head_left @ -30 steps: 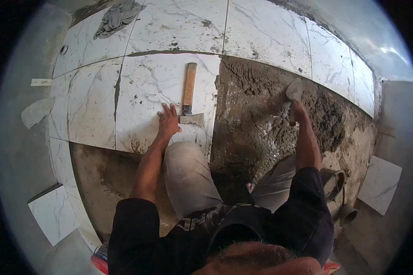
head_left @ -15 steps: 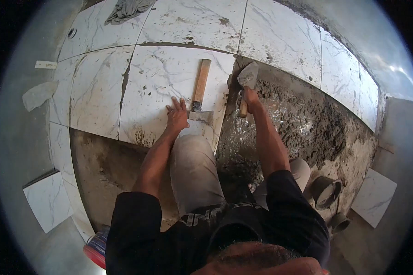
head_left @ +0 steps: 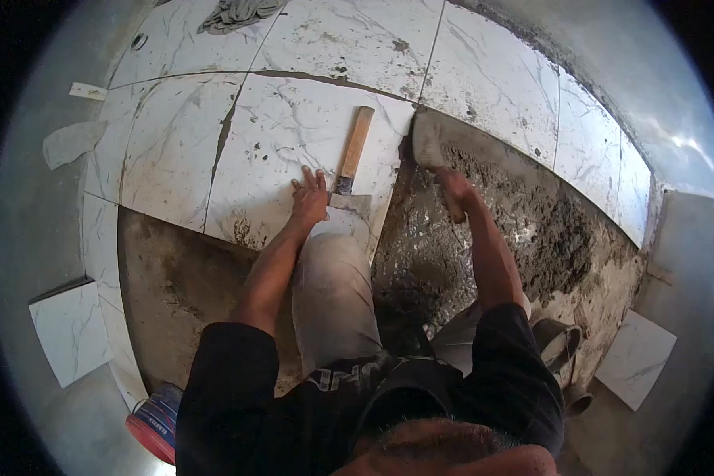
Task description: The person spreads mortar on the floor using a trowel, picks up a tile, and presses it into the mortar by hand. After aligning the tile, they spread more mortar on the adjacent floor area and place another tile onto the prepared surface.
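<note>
My left hand lies with fingers spread on a white marbled floor tile. Just right of it, a wooden-handled hammer rests on the same tile, its metal head touching or close to my fingers. My right hand is closed around the handle of a trowel. The trowel's blade is at the tile's right edge, near the far corner of the wet mortar bed. Most of the trowel's handle is hidden in my grip.
Laid tiles border the mortar at the back. A grey cloth lies at the far left. Buckets stand at my right, near a loose tile. Another loose tile and a red-and-blue container are at left.
My right hand has moved slightly right and nearer, and the trowel's blade has turned along the tile's edge. My left hand stays on the tile. The whole view has shifted a little.
</note>
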### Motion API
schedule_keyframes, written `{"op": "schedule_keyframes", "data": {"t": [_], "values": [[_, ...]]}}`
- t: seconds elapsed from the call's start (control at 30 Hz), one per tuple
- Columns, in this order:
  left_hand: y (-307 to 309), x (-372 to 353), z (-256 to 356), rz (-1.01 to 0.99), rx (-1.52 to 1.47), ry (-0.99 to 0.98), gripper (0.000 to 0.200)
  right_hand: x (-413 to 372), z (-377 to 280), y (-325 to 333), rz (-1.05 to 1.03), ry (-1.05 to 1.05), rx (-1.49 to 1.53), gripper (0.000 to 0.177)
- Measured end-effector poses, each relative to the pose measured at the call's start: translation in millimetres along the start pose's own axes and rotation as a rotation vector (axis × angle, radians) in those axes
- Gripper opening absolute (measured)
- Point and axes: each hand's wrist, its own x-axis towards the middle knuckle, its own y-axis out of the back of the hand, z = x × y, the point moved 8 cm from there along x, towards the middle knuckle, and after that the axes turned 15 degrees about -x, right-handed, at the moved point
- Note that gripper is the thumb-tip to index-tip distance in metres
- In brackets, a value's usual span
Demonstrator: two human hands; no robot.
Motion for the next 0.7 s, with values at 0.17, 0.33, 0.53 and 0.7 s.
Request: {"op": "schedule_keyframes", "data": {"t": [0.17,0.33,0.53,0.7], "values": [[-10.1,6.3,-8.2,0.01,-0.019,-0.003,0.112,89.8,77.6,16.0,0.18,0.494,-0.093,0.044],[-2.8,1.4,-2.6,-0.033,0.015,0.022,0.112,108.8,52.4,-13.9,0.273,0.601,-0.103,0.044],[-3.7,1.4,-4.6,-0.045,-0.054,0.067,0.111,62.0,28.5,29.9,0.127,0.248,-0.112,0.041],[-6.1,4.7,-5.6,-0.011,-0.027,0.032,0.113,37.9,3.7,37.5,0.064,0.162,-0.134,0.041]]}}
